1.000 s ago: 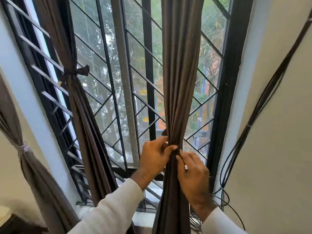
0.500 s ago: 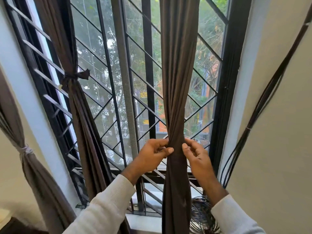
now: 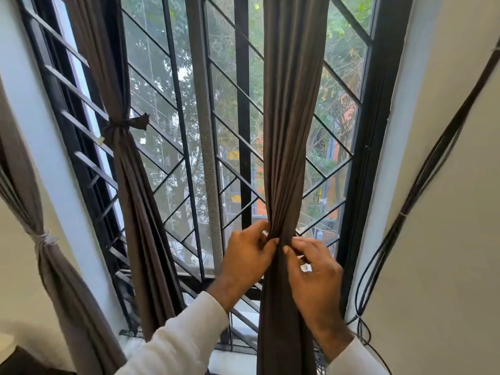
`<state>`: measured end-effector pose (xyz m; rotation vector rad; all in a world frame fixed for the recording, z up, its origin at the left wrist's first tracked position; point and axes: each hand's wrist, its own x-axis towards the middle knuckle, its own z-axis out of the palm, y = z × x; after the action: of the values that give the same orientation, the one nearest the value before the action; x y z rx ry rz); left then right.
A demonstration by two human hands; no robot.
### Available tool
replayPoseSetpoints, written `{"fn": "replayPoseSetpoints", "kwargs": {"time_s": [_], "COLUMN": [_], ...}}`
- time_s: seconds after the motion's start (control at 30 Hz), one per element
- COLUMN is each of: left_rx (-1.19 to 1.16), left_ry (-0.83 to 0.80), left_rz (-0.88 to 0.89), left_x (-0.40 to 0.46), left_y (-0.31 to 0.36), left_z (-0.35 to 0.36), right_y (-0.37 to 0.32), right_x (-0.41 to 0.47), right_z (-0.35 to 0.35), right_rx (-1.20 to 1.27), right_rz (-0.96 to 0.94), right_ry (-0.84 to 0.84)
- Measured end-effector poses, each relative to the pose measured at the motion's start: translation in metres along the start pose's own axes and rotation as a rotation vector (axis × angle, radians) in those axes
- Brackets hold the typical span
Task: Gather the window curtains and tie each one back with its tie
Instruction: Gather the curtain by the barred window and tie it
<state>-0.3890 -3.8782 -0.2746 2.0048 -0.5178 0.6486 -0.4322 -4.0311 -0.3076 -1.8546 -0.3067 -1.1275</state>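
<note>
Fabric: the gathered dark-brown pleated cloth curtain (image 3: pixel 286 147) looks soft, light and slippery.
Hold: at its narrowed waist.
Left hand (image 3: pixel 247 259): pinching folds at 9 o'clock.
Right hand (image 3: pixel 315 274): pinching at 3 o'clock.

brown curtain (image 3: pixel 290 131), black diamond-patterned window grille (image 3: pixel 173 109), white sleeves (image 3: pixel 184 339).

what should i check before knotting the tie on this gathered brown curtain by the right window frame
1. Gathered brown curtain bunched narrow at the hands: ok.
2. Left hand pinching the gather: ok.
3. Right hand pinching the gather from the other side: ok.
4. Tie wrapped round the bundle: cannot tell, hidden by the fingers.
5. Left brown curtain already tied with its dark knot: ok.
6. Black cables on the wall clear of the bundle: ok.
</note>
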Motion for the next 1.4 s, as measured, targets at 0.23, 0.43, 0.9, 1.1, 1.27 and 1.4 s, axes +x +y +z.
{"fn": "replayPoseSetpoints", "kwargs": {"time_s": [0.23,0.43,0.9,1.1,1.27,1.4], "left_rx": [-0.066,-0.155,-0.108,-0.468,-0.376,-0.444], "left_ry": [-0.094,-0.124,0.002,-0.473,-0.317,-0.307], "left_rz": [0.073,-0.045,-0.152,-0.387,-0.312,-0.351], "left_x": [-0.011,-0.009,0.005,0.018,0.021,0.019], "left_y": [0.001,0.002,-0.003,-0.017,-0.018,-0.013], "left_z": [0.007,0.000,-0.019,-0.027,-0.020,-0.017], "right_y": [-0.005,-0.002,0.002,0.004,0.005,-0.002], "right_x": [-0.015,-0.005,0.045,0.050,0.048,0.047], "right_z": [0.004,0.002,-0.010,-0.013,-0.012,-0.013], "right_rx": [-0.039,0.210,0.206,0.441,0.202,0.079], "right_rz": [0.034,0.303,0.345,0.443,0.411,0.320], "right_ry": [-0.060,0.031,-0.304,-0.384,-0.314,-0.290]}}
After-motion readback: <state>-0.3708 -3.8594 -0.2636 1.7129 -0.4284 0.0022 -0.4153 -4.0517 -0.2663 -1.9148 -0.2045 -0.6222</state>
